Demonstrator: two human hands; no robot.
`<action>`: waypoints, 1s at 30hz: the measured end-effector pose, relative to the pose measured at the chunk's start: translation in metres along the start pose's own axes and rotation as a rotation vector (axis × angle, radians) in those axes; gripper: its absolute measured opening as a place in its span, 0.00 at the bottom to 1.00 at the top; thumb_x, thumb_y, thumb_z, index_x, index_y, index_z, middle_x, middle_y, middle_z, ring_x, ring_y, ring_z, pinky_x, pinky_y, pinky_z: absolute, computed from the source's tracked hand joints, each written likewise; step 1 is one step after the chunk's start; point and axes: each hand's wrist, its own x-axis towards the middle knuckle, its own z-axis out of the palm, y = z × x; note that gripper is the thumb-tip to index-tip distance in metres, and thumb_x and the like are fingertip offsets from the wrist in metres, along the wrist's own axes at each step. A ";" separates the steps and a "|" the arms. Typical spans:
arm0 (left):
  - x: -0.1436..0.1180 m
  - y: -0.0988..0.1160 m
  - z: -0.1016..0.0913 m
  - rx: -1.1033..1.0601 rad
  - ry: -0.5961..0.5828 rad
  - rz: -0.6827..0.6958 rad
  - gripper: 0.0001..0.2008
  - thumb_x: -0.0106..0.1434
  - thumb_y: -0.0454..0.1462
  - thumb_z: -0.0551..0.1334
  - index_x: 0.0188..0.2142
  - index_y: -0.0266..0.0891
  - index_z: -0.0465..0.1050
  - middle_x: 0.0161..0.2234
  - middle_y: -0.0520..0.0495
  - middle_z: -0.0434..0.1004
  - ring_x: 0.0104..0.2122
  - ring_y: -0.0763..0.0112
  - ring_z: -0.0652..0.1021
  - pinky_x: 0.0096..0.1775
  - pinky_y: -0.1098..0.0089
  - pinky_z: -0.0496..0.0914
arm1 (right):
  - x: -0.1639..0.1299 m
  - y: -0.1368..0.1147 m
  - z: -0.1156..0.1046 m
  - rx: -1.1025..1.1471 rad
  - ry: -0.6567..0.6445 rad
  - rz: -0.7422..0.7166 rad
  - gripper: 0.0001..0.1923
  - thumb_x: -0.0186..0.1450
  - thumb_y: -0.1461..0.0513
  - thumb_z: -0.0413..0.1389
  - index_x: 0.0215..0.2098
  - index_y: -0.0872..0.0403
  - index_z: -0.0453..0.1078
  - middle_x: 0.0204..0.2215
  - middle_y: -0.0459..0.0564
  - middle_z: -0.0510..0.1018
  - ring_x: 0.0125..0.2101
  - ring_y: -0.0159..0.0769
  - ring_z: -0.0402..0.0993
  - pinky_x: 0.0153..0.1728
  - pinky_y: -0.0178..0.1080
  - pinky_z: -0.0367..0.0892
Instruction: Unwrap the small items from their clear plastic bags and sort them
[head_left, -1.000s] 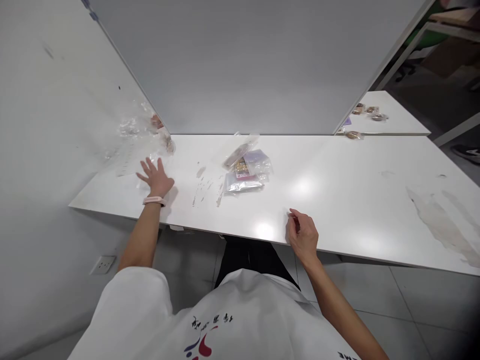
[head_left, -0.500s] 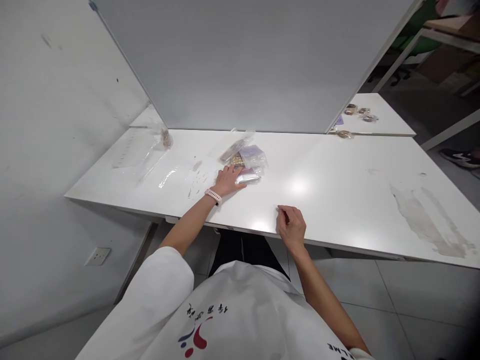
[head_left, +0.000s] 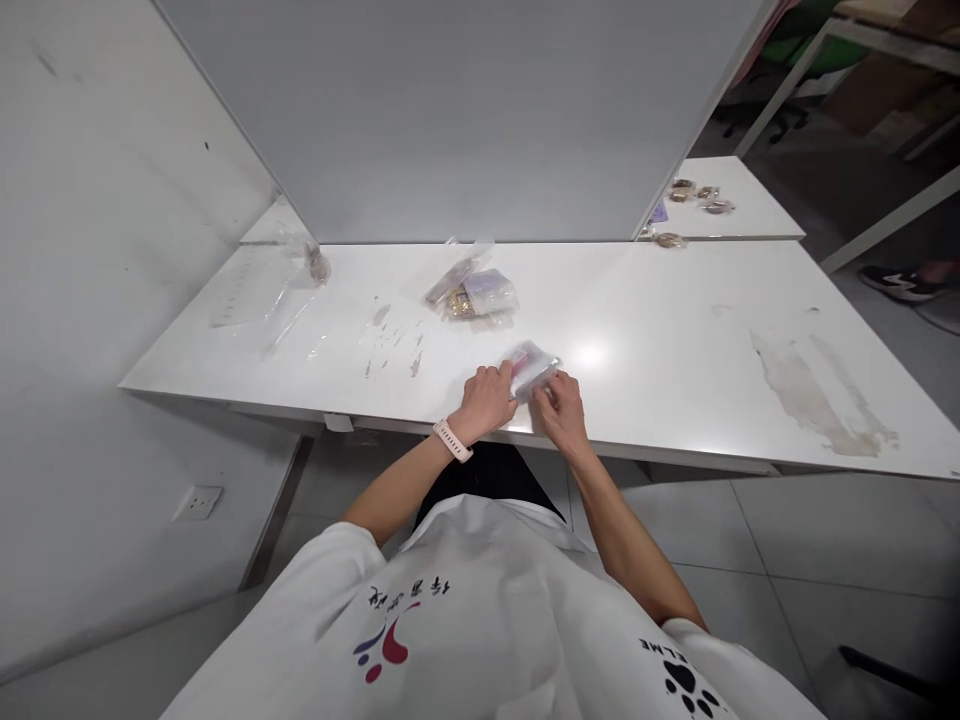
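Near the front edge of the white table (head_left: pixel 645 330), a small clear plastic packet (head_left: pixel 532 366) with pink and silvery contents is between my hands. My left hand (head_left: pixel 487 400), with a pale pink band at the wrist, grips the packet's left side. At its lower right edge, my right hand (head_left: pixel 561 408) pinches it with the fingertips. What exactly the packet contains is too blurred to make out. Farther back lies a loose pile of clear plastic packets (head_left: pixel 491 291), one purplish and one with gold-coloured contents.
A grey upright panel (head_left: pixel 480 120) stands across the back of the table. To the left lie a clear plastic bag (head_left: pixel 247 285) and a brown wrapped item (head_left: pixel 316 265). Several small wrapped items (head_left: pixel 705 192) sit at the back right. A wall (head_left: pixel 82 250) borders the left side.
My left hand has drawn the pink and silvery packet out of the pile, toward me and to the right. My right hand has moved slightly left and taken hold of it.
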 end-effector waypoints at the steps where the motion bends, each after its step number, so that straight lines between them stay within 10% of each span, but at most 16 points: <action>1: 0.003 -0.002 -0.005 -0.088 -0.015 0.005 0.23 0.65 0.35 0.59 0.59 0.34 0.62 0.45 0.35 0.77 0.47 0.51 0.76 0.47 0.57 0.70 | 0.003 -0.003 0.000 0.097 -0.026 0.026 0.17 0.68 0.52 0.50 0.44 0.51 0.75 0.52 0.56 0.75 0.53 0.48 0.66 0.52 0.52 0.67; 5: 0.016 -0.020 -0.013 -0.785 -0.042 -0.049 0.19 0.66 0.40 0.61 0.55 0.37 0.68 0.42 0.39 0.80 0.40 0.55 0.79 0.42 0.58 0.75 | 0.012 -0.020 -0.003 0.428 -0.176 0.196 0.30 0.69 0.42 0.47 0.63 0.45 0.66 0.65 0.51 0.65 0.63 0.46 0.61 0.62 0.52 0.61; 10: 0.013 -0.031 0.022 -1.468 -0.064 -0.192 0.28 0.54 0.46 0.73 0.50 0.35 0.73 0.41 0.39 0.81 0.39 0.57 0.81 0.41 0.59 0.76 | 0.009 -0.040 -0.012 0.459 -0.304 0.268 0.43 0.65 0.38 0.52 0.72 0.43 0.50 0.71 0.50 0.53 0.69 0.48 0.52 0.67 0.56 0.52; 15: 0.003 -0.023 0.054 -1.427 0.219 -0.217 0.29 0.52 0.43 0.75 0.52 0.36 0.72 0.49 0.39 0.79 0.48 0.55 0.79 0.48 0.60 0.74 | 0.002 -0.043 -0.009 0.306 -0.205 0.307 0.49 0.60 0.42 0.60 0.73 0.44 0.47 0.69 0.56 0.58 0.67 0.55 0.56 0.64 0.61 0.55; 20: 0.002 -0.034 0.052 -1.454 0.044 -0.105 0.34 0.48 0.42 0.77 0.53 0.35 0.71 0.50 0.38 0.79 0.47 0.56 0.79 0.46 0.63 0.74 | 0.015 -0.024 -0.024 0.326 -0.125 0.351 0.41 0.61 0.46 0.60 0.69 0.45 0.57 0.61 0.57 0.70 0.51 0.45 0.74 0.51 0.49 0.72; 26: 0.005 -0.042 0.041 -1.405 -0.188 -0.059 0.36 0.45 0.41 0.79 0.53 0.33 0.73 0.47 0.38 0.81 0.44 0.56 0.80 0.42 0.65 0.74 | 0.065 0.007 -0.042 0.355 -0.038 0.477 0.16 0.58 0.51 0.62 0.39 0.53 0.77 0.35 0.52 0.79 0.33 0.38 0.76 0.38 0.43 0.76; 30: 0.005 -0.037 0.047 -1.408 -0.104 -0.143 0.45 0.47 0.41 0.77 0.63 0.35 0.65 0.40 0.40 0.83 0.38 0.58 0.81 0.40 0.63 0.75 | 0.070 0.006 -0.035 0.527 0.054 0.534 0.26 0.60 0.50 0.61 0.55 0.46 0.70 0.51 0.52 0.75 0.46 0.39 0.77 0.50 0.45 0.75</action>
